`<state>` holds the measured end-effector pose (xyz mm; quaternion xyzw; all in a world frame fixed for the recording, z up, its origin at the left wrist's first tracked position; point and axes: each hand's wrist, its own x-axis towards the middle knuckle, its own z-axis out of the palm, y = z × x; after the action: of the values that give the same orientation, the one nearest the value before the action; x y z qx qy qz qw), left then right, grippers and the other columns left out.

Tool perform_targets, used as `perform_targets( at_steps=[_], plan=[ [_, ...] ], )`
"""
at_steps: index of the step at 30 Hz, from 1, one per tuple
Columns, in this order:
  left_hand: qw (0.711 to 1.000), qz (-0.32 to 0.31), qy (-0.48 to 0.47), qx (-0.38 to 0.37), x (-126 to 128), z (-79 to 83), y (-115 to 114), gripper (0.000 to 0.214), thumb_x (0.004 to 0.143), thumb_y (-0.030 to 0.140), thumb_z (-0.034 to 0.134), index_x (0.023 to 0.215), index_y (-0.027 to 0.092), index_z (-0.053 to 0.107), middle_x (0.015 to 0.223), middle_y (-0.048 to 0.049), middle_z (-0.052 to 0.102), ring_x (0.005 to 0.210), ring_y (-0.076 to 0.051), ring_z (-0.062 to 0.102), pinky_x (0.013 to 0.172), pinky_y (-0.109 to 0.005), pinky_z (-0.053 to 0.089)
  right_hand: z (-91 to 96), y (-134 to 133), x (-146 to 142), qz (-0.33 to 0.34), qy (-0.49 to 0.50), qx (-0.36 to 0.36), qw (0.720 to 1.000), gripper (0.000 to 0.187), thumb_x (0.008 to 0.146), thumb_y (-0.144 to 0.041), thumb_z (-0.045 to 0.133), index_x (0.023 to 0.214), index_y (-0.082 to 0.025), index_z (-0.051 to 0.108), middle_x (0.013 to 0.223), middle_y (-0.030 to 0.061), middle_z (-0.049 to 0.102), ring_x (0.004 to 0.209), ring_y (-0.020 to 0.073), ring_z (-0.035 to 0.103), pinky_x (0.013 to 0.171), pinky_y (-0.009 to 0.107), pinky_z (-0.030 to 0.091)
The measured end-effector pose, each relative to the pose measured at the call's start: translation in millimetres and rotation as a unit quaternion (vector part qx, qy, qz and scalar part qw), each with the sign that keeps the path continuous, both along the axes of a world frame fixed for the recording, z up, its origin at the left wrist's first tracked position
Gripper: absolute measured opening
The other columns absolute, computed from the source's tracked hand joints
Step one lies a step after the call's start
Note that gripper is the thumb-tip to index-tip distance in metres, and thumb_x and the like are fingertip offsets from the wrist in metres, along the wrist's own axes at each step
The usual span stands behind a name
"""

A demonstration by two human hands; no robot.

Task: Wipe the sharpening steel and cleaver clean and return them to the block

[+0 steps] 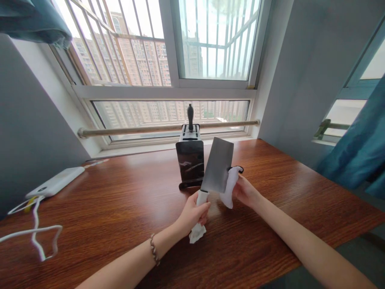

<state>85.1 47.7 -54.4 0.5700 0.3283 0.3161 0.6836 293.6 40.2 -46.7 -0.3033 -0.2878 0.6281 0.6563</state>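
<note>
My left hand (195,212) is closed around the white-wrapped handle of a cleaver (218,164), its broad grey blade tilted up and to the right. A crumpled white end of the wrapping shows below the fist. My right hand (244,190) grips a white cloth (231,186) with a black edge, close to the right side of the blade; whether it touches the steel I cannot tell. Just behind the cleaver stands a knife block (190,162) with a dark glossy front. One dark-handled tool (190,114) sticks up out of its slotted top.
A white power bank (57,182) lies at the left of the brown wooden table (126,212), with a white cable (37,228) looping in front. A horizontal rail (135,131) crosses before the barred window. Blue curtains (355,136) hang at the right.
</note>
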Motion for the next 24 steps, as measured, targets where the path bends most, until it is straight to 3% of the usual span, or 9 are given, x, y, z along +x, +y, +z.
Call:
perform_targets(
  at_steps=[3, 8, 24],
  plan=[
    [1.0, -0.005, -0.003, -0.008, 0, -0.5, 1, 0.031, 0.073, 0.031, 0.059, 0.077, 0.022, 0.03, 0.039, 0.014, 0.033, 0.029, -0.003, 0.025, 0.03, -0.017, 0.028, -2.1, -4, -7, 0.022, -0.008, -0.02, 1.0, 0.037, 0.058, -0.025, 0.082, 0.09, -0.019, 0.065, 0.089, 0.0025, 0.064, 0.077, 0.0147, 0.059, 0.072, 0.026, 0.049],
    [1.0, -0.008, 0.002, -0.01, 1, -2.1, 2, 0.027, 0.072, 0.029, 0.058, 0.078, 0.021, 0.033, 0.038, 0.0139, 0.034, 0.028, -0.004, 0.026, 0.03, -0.017, 0.03, -4.3, -4, -9, 0.03, -0.025, -0.011, 0.999, 0.034, 0.054, -0.017, 0.083, 0.083, -0.015, 0.066, 0.083, 0.003, 0.064, 0.074, 0.0142, 0.059, 0.069, 0.027, 0.051],
    [0.999, -0.028, 0.033, -0.001, 2, -1.8, 5, 0.022, 0.071, 0.023, 0.053, 0.081, 0.022, 0.034, 0.037, 0.0143, 0.034, 0.028, -0.005, 0.027, 0.029, -0.017, 0.029, -5.6, 0, -15, -0.09, -0.058, -0.026, 0.994, 0.038, 0.045, -0.014, 0.083, 0.078, -0.012, 0.065, 0.078, 0.0035, 0.063, 0.071, 0.0152, 0.058, 0.06, 0.025, 0.05]
  ],
)
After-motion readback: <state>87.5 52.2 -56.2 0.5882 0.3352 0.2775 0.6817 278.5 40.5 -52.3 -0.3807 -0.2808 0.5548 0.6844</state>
